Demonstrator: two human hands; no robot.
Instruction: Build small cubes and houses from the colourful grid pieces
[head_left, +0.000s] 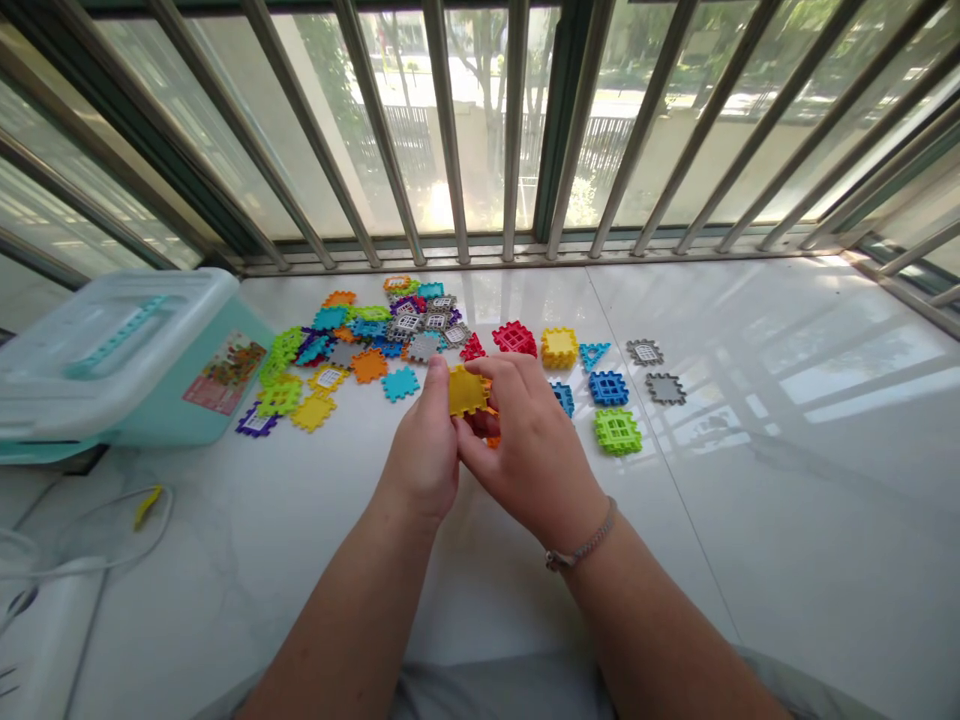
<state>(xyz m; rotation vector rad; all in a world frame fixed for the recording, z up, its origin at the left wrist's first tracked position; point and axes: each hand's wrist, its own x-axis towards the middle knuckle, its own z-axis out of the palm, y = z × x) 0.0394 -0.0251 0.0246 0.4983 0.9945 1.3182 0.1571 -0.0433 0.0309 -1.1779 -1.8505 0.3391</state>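
Observation:
Both hands meet over the white floor, pinching a yellow and orange cluster of toothed plastic tiles (466, 391). My left hand (421, 452) grips its left side, thumb up against the yellow face. My right hand (525, 440) closes round its right and underside, a thin bracelet on the wrist. Just beyond the hands stand assembled cubes: red (514, 338), yellow (559, 347), blue (607, 387) and green (618, 431). A blue triangle tile (593, 353) and two grey tiles (655, 370) lie flat near them.
A loose pile of coloured tiles (352, 345) spreads at the left. A mint storage box with a pale lid (112, 350) stands further left. White cables and a yellow clip (146, 505) lie near it. Barred windows (480, 130) close the far side.

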